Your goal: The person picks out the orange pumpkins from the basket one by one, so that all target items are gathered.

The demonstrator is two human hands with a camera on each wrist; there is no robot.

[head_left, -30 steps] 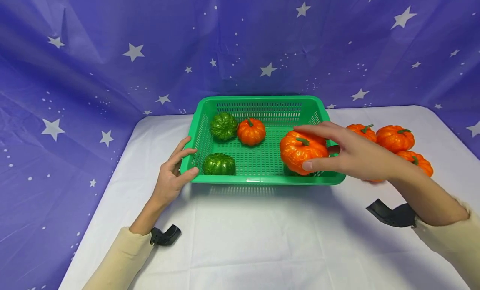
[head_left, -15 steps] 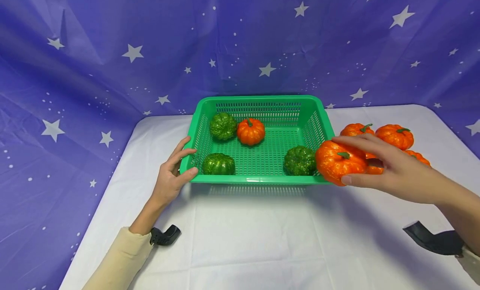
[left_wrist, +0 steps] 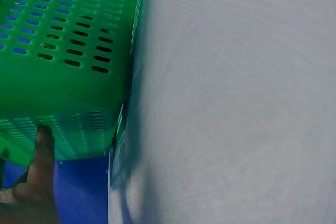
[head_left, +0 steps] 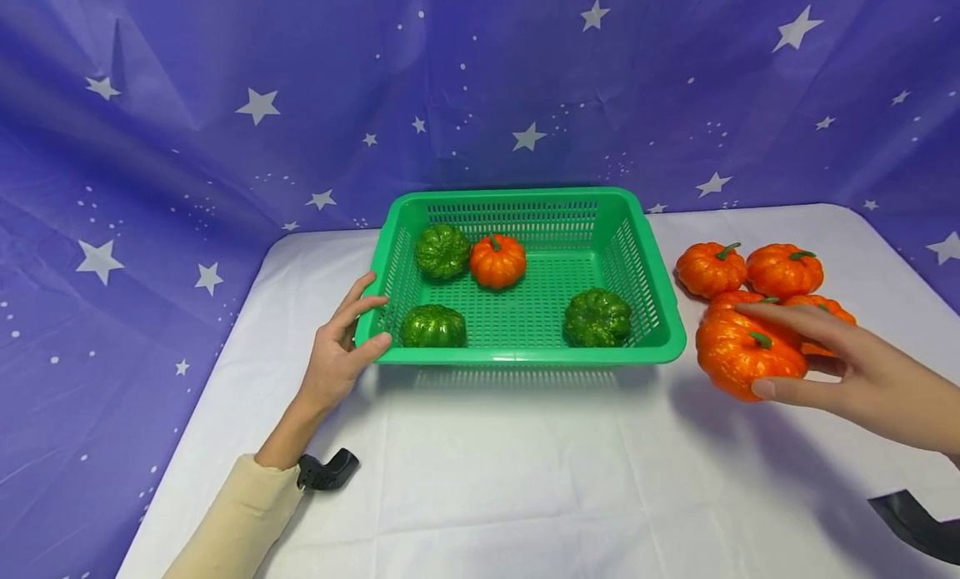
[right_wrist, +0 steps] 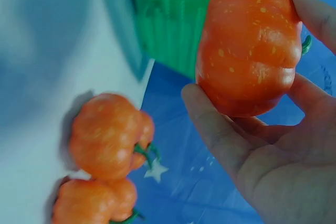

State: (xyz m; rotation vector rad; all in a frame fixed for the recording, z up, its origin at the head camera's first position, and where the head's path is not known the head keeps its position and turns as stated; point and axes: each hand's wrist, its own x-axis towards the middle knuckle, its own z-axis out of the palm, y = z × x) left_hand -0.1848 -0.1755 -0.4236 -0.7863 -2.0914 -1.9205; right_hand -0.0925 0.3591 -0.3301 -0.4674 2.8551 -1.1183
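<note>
My right hand [head_left: 862, 371] pinches an orange toy pumpkin [head_left: 746, 354] with a green stem, thumb on its near side and fingers on its far side. In the right wrist view, this pumpkin [right_wrist: 249, 51] is clear of the white table. My left hand [head_left: 337, 350] grips the left end of a green slotted basket [head_left: 517, 356], thumb and fingertips at its rim. A finger [left_wrist: 43, 153] lies against the basket's side in the left wrist view. Inside sit an orange pumpkin [head_left: 497, 262] and three green ones, one [head_left: 597, 318] at the right front.
Several orange pumpkins stand on the white cloth [head_left: 510, 462] right of the basket, among them one [head_left: 710, 270] at the back and another [head_left: 784, 271] beside it. A purple star-patterned curtain [head_left: 480, 79] hangs behind the table.
My right hand has carried the orange pumpkin from above the basket's right end out to the right, over the table. The right front green pumpkin is uncovered. My left hand stays at the basket.
</note>
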